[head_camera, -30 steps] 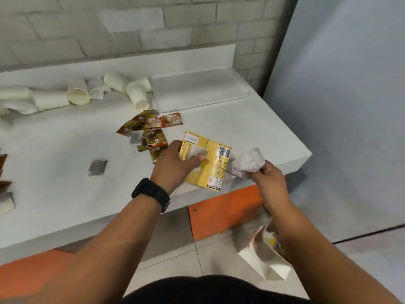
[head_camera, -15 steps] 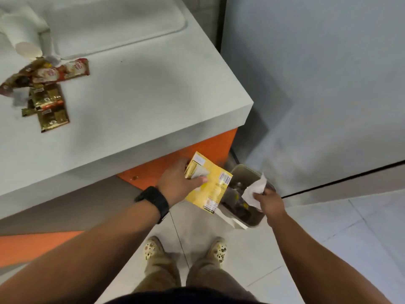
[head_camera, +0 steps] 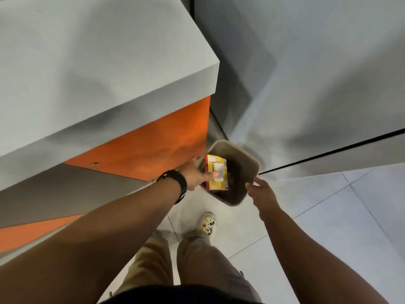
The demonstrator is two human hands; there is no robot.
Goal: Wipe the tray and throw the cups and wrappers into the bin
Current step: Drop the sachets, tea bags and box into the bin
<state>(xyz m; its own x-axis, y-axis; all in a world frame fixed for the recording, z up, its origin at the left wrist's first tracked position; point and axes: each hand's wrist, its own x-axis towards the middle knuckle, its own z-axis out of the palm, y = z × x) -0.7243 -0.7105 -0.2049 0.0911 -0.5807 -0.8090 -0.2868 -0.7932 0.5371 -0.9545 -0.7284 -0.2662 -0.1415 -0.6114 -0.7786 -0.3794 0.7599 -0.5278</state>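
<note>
Head view shows one yellow box (head_camera: 215,174) standing inside the mouth of the one bin (head_camera: 245,157), its long axis running away from me, down into the dark interior. My left hand (head_camera: 195,175) pinches its near edge from the left side, thumb across the face, so it is the nearer hand. My right hand (head_camera: 262,191) is at the bin's near rim on the right, fingers loosely curled, holding nothing I can make out. Beyond, one tabletop (head_camera: 98,62) corner overhangs an orange panel (head_camera: 153,148). I judge letting go is next.
</note>
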